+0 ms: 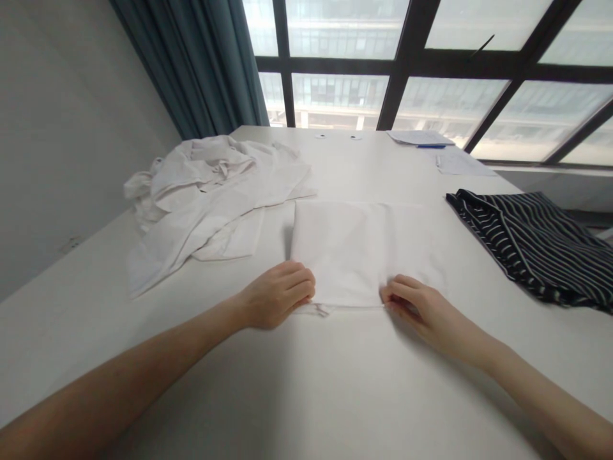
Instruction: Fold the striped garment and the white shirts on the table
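A folded white cloth (352,252) lies flat on the white table, roughly rectangular, with a small strip poking out at its near left corner. My left hand (280,294) is closed on that near left corner, fingers curled over the fabric. Farther right along the same near edge, my right hand (414,303) pinches the cloth between thumb and fingers. A soft crease runs up the fabric from near the right fingertips. The right part of the cloth blends into the pale tabletop, so its outline there is faint.
A crumpled heap of white cloth (215,191) spreads over the table's left side. Black-and-white striped fabric (541,249) lies at the right edge. Papers (419,137) with a blue pen (431,146) rest at the far right, before the window. A blue curtain (205,70) hangs behind.
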The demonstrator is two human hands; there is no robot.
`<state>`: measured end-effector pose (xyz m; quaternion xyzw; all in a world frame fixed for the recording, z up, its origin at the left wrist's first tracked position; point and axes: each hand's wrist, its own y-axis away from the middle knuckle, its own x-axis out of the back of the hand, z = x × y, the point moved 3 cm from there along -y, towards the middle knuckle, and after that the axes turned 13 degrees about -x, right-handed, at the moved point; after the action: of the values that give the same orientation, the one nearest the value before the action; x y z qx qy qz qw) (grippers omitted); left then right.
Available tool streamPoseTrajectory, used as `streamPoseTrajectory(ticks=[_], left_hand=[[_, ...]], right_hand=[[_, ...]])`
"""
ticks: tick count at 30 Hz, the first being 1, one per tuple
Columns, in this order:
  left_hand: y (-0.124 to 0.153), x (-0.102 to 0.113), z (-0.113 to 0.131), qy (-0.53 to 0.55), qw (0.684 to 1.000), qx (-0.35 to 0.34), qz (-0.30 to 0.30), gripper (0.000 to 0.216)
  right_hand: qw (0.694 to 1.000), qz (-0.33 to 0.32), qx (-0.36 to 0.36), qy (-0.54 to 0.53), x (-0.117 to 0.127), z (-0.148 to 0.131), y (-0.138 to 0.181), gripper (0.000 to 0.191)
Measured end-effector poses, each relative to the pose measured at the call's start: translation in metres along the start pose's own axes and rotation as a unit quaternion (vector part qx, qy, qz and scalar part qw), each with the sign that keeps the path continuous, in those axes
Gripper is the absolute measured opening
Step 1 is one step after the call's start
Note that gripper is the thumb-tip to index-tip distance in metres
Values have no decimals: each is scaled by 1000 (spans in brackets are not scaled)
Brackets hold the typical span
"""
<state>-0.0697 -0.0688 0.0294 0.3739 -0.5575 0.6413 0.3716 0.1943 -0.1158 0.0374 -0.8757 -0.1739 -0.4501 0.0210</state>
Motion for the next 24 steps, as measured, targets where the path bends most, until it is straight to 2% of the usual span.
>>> streamPoseTrajectory(ticks=[5,10,13,15,17,19,20,22,24], left_hand=[[-1,-3,1,38,997,-26,-57,23],[0,-5,-3,75,997,-10,-35,26],[2,-7,-4,68,997,0,-36,27],[2,-7,-3,60,997,-6,-42,23],[3,-7,-2,43,998,-14,-46,18],[4,-6,-1,20,998,-25,-51,26],[4,-6,0,13,998,-30,-53,30],[4,-6,0,16,997,-44,-58,35],[3,-7,0,27,996,-55,-65,37]], right_hand=[[1000,-7,1,7,-1,-2,0,19],[999,-45,-6,-17,6,4,0,22],[991,-88,-29,-92,14,19,-1,31],[984,-36,-88,-153,25,36,-4,39],[967,97,-151,-182,39,57,-6,44],[940,232,-185,-166,52,76,-7,44],[929,275,-196,-150,57,84,-7,43],[919,303,-219,-127,61,99,-9,44],[923,277,-242,-118,59,110,-11,48]])
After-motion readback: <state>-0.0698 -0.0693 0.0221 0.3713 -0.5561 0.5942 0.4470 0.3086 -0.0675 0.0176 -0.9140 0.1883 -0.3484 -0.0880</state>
